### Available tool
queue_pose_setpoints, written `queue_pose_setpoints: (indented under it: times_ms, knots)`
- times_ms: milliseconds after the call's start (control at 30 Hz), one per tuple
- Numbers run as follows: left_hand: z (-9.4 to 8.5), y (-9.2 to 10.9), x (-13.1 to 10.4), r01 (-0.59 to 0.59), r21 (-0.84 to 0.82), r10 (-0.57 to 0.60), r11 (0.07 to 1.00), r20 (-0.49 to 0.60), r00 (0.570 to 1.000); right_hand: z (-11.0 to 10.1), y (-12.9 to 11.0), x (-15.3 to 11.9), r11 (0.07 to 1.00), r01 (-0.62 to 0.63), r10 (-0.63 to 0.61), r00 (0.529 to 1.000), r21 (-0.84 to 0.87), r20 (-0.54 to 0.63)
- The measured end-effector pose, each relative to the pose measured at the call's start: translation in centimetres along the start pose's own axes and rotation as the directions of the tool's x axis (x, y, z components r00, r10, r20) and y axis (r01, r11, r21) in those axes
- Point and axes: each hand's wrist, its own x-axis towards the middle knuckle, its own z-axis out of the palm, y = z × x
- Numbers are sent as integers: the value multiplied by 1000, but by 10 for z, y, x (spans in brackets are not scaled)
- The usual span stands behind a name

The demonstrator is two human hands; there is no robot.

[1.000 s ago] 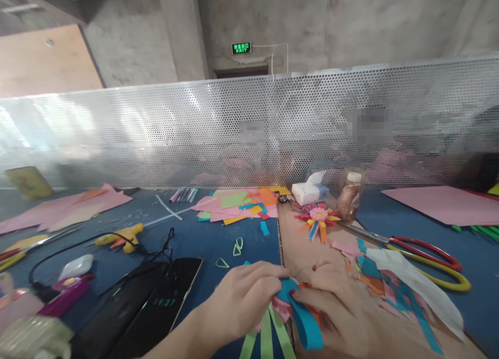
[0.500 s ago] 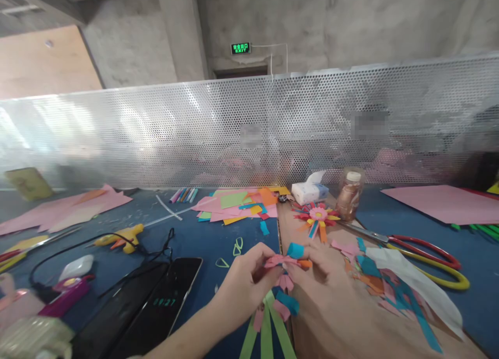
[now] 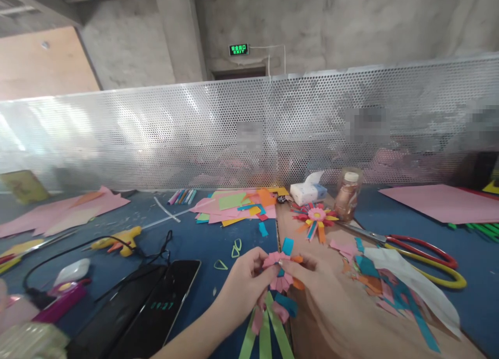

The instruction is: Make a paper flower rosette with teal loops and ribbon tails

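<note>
Pink paper flower (image 3: 277,280) pinched in both hands, bottom centre of the view.
Left hand (image 3: 244,282) grips its 9 o'clock side, right hand (image 3: 323,283) its 3 o'clock side; thumbs meet over the middle. Blue tab (image 3: 288,246) sticks out at 1 o'clock, green strips (image 3: 265,334) hang at 6. From flower: finished rosette (image 3: 316,214) at 1–2, red-and-yellow-handled scissors (image 3: 423,256) at 3, phone (image 3: 168,303) between 8 and 9, yellow glue gun (image 3: 127,240) between 9 and 10.

pink paper rosette (image 3: 281,284) turned from edge-on to face-on, blue paper loop (image 3: 288,246) now upright
</note>
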Motion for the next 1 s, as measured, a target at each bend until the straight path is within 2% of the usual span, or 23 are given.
queue_pose_setpoints:
  times_ms: [300,500,667,800,1000]
  knots:
    - [0,-1,0,-38,-28,38,999,8,999,-1,3,4,996,67,-65,997,62,-41]
    - [2,2,-3,35,-35,-36,999,-29,999,6,8,4,974,-38,56,996,223,-74]
    - [6,9,-8,62,-118,-61,991,12,998,6,7,4,982,-19,34,996,189,-79]
    - [7,4,-7,56,-167,-55,984,15,998,4,6,5,986,-7,20,997,167,-78]
    - [4,3,-3,40,-153,-38,987,16,999,5,0,1,987,-11,22,998,163,-61]
